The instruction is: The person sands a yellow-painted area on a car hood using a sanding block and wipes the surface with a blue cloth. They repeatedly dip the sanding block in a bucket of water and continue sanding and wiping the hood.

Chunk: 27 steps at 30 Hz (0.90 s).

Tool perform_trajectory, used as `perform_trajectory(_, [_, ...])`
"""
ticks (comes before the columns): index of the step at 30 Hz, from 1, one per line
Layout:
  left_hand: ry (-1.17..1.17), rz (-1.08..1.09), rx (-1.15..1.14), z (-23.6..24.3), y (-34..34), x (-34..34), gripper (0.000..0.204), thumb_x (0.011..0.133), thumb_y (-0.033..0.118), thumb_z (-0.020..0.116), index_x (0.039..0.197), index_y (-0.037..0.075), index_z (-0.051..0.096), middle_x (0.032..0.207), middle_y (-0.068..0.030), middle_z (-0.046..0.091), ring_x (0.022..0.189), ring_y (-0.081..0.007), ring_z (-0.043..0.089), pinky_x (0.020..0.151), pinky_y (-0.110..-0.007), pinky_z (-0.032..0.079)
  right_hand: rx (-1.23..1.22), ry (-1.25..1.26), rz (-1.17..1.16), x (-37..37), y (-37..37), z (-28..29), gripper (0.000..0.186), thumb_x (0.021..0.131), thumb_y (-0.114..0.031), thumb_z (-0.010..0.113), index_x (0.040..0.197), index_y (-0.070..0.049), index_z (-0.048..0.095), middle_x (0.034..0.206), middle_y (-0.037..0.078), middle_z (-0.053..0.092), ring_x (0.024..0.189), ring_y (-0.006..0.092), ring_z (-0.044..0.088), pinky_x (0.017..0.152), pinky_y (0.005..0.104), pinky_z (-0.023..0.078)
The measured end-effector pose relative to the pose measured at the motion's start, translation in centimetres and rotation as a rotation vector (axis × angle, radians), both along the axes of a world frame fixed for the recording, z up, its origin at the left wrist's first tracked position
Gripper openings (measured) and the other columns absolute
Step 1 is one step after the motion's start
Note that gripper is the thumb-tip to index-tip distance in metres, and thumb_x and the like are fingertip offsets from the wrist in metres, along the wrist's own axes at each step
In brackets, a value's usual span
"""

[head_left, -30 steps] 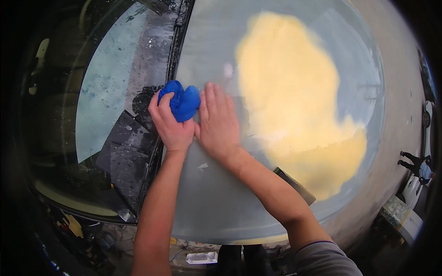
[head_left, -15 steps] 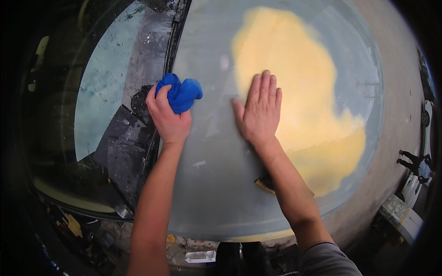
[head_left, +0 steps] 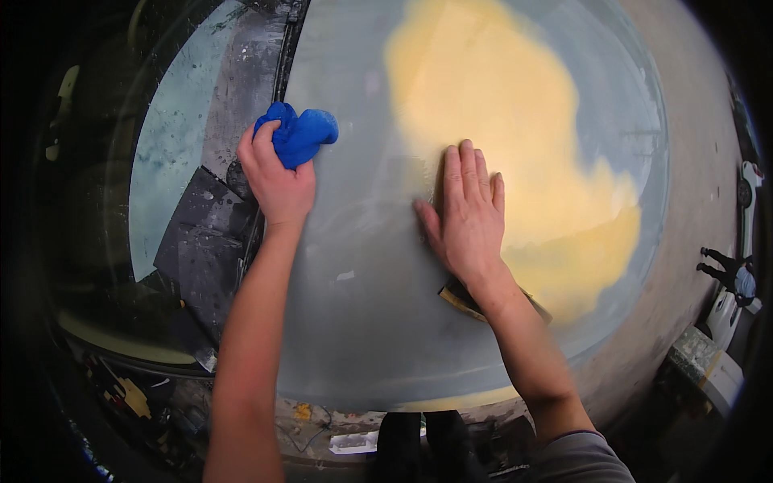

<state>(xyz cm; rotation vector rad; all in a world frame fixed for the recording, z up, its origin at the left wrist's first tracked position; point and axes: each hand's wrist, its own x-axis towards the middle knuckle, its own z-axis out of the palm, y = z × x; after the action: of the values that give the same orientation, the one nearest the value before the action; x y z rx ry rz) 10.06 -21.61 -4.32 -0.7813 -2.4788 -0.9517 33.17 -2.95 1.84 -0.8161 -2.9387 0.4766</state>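
My left hand (head_left: 278,181) is closed on a crumpled blue cloth (head_left: 302,138), near the windshield-side edge of a car hood. That hood (head_left: 338,338) is dull grey with a broad patch of yellow filler (head_left: 515,105). My right hand (head_left: 469,217) lies palm down on the hood, with the fingers stretched out and pointing away from me. Its fingertips reach onto the filler's left border, while the thumb stands apart over the grey. Partly hidden beneath my right forearm, a dark block with a yellowish edge (head_left: 460,304) rests on the hood.
Left of the hood lies the windshield (head_left: 181,137) with a dusty black cowl (head_left: 213,233). A white tray-like piece (head_left: 354,443) is on the floor near my legs. At far right are a person (head_left: 737,278), a white car (head_left: 749,193) and a box-like block (head_left: 704,362).
Over the hood, my right hand has slid nearer to me and a little to the right. The left hand keeps its hold on the cloth, and the view has shifted slightly.
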Motion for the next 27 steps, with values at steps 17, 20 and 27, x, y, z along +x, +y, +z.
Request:
perform_trajectory(17, [0.130,0.039,-0.072,-0.8,0.0,-0.4,0.063,0.093,0.023,0.087,0.151,0.021,0.061,0.154,-0.0167,0.053,0.142,-0.0470,0.056,0.122,-0.058,0.048,-0.018,0.164,0.132,17.3,-4.1,1.3,0.084,0.081,-0.016,0.091,0.160,-0.024,0.064,0.164,0.022,0.059,0.137,0.0414,0.060,0.113,0.0585,0.044])
perform_trajectory(20, [0.151,0.023,-0.099,-0.4,-1.0,0.6,0.063,0.093,0.022,0.087,0.150,0.021,0.061,0.155,-0.0168,0.053,0.142,-0.0471,0.056,0.122,-0.058,0.047,0.065,0.212,0.176,16.4,-4.2,0.0,0.064,0.086,-0.019,0.089,0.148,-0.024,0.074,0.164,0.021,0.060,0.134,0.0386,0.061,0.106,0.0521,0.044])
perform_trajectory(27, [0.090,-0.038,-0.041,0.2,-1.7,4.5,0.065,0.091,0.018,0.090,0.149,0.021,0.062,0.154,-0.0165,0.055,0.143,-0.0471,0.056,0.123,-0.058,0.046,0.338,0.373,0.137,-3.3,1.1,-1.9,0.049,0.100,-0.027,0.084,0.149,-0.024,0.076,0.161,0.015,0.066,0.132,0.0321,0.064,0.105,0.0502,0.045])
